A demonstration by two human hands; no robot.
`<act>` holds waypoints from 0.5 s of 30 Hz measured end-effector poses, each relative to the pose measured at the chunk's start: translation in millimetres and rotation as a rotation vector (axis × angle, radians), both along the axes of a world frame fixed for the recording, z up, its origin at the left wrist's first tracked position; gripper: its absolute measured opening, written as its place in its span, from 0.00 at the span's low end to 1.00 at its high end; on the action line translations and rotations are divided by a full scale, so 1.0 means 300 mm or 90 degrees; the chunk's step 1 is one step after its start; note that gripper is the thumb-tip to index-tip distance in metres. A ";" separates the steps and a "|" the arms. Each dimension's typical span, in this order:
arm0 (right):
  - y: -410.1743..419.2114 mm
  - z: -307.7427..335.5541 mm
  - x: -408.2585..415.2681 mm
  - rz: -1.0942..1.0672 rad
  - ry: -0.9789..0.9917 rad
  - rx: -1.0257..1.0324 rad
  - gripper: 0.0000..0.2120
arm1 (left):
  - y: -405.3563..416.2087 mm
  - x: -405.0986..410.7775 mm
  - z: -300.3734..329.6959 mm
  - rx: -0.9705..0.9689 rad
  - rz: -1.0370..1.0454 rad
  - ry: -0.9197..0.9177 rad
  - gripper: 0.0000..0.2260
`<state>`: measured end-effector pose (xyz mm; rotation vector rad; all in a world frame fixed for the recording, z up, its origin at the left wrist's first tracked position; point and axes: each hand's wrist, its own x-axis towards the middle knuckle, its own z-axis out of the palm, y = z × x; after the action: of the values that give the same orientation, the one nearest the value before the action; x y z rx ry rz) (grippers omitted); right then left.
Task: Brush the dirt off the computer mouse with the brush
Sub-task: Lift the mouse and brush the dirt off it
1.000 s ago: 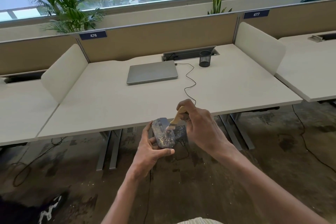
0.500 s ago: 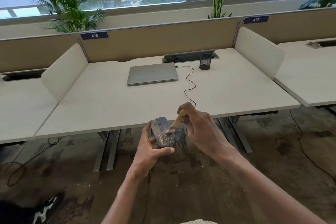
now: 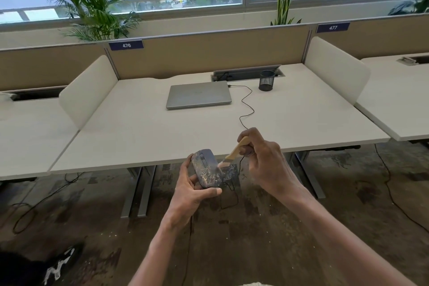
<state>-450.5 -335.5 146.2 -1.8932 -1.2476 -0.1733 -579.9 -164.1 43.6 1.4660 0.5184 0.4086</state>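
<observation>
**Both hands busy: mouse cradled, brush on its back**

Left hand (image 3: 188,195) cradles the dark grey, dirt-flecked computer mouse (image 3: 207,170) from below, thumb curled across its near end and fingers wrapped up along its left side. Right hand (image 3: 262,165) pinches the pale wooden handle of the small brush (image 3: 234,151), its fingers curled round the upper end. The brush slants down to the left, and its light bristles touch the right side of the mouse's back (that patch is blurred). Mouse and brush are held in the air just in front of the near edge of the white worktop (image 3: 162,132), above the mottled brown floor (image 3: 255,239). A thin black cable (image 3: 246,104) runs across the worktop from a closed silver laptop (image 3: 198,95) toward the hands. Beside the laptop, to its right, stands a black mesh pen cup (image 3: 266,80). Tan partition panels (image 3: 209,53) with numbered blue labels back the worktop, with green potted plants (image 3: 92,14) behind them.
</observation>
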 end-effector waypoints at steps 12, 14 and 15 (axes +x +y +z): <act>0.022 -0.011 0.026 -0.009 0.015 0.035 0.14 | 0.001 0.007 -0.006 -0.014 -0.012 -0.016 0.56; 0.025 -0.020 0.024 -0.003 0.011 0.020 0.14 | 0.002 0.008 -0.006 -0.008 -0.015 -0.012 0.56; 0.023 -0.024 0.027 -0.008 0.009 0.010 0.15 | 0.004 0.008 -0.008 -0.005 -0.015 -0.007 0.57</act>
<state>-442.5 -328.7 139.0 -1.8859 -1.2218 -0.1756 -577.6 -163.0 41.1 1.4606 0.4925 0.3962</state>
